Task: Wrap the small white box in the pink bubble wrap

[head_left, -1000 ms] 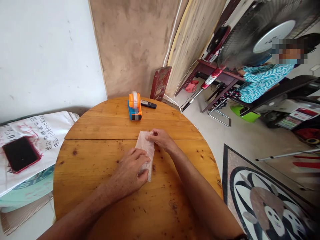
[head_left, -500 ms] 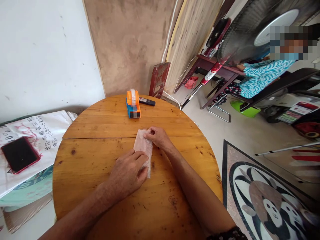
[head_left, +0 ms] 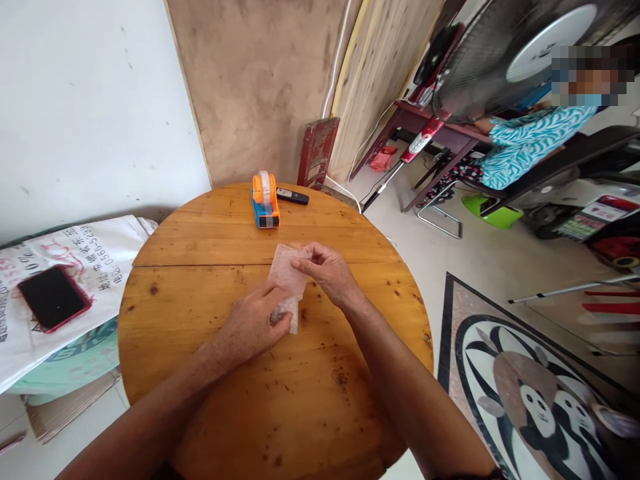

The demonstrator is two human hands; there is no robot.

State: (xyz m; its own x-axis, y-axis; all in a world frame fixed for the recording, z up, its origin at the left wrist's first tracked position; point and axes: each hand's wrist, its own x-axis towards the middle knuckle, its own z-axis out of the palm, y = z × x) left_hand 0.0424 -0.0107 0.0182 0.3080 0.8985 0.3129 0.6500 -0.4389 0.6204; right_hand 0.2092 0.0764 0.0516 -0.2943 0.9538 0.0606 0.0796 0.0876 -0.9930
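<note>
Clearly, the translucent strip lies between the two hands over the round bench, stretched lengthwise from near to far. At its right edge, towards the far end, the right grip is clamped on it, thumb laid on top. The left grip comes over the near half from the left; its thumb and forefinger stand apart with crinkled material showing between them, and I cannot tell whether they clamp the strip or merely press on it. The strip's near end pokes out past that thumb.

Beyond the far end, a short bare span separates it from the tape dispenser, which stands near the bench's far edge, a dark handheld device just beside it. Bare wood also spreads left of the left grip and right of the right grip, out to the curved edge. Outside that edge, leftward, a phone lies on a white sack.
</note>
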